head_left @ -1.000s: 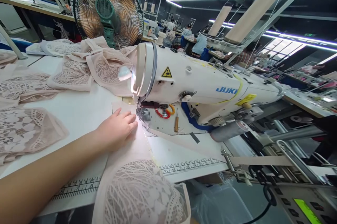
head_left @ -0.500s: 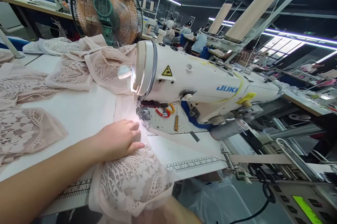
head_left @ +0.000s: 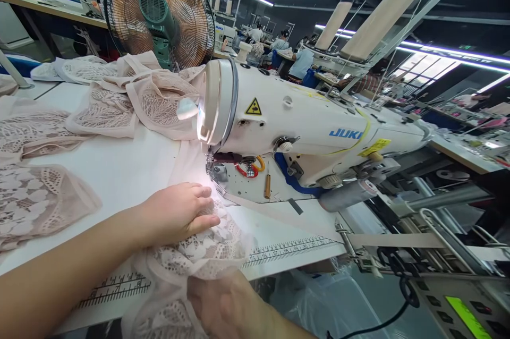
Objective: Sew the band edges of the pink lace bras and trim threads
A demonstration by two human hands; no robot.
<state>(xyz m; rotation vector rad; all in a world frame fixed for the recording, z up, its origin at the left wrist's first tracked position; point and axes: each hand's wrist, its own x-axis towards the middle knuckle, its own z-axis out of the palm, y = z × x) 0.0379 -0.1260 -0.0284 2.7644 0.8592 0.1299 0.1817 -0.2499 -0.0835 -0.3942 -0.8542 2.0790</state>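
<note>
My left hand (head_left: 179,214) lies flat on a pale pink lace bra (head_left: 187,248), fingers stretched toward the needle area of a white sewing machine (head_left: 287,110). A pale strip of the fabric runs under the presser foot (head_left: 211,168). At the table's front edge, my right hand (head_left: 229,302) is closed on the bra's lower part, its fingertips partly hidden and slightly blurred. Some of the lace hangs down over the edge beside it.
More lace pieces (head_left: 99,110) lie at the left and behind the machine head. A small wooden-handled tool (head_left: 267,185) and red-and-yellow-handled scissors (head_left: 247,170) rest on the machine bed. A large fan (head_left: 159,9) stands behind. A metal tape feeder (head_left: 358,248) is at right.
My right hand has come up into fuller view at the table edge, lifting and folding the lace there. The left hand has barely moved.
</note>
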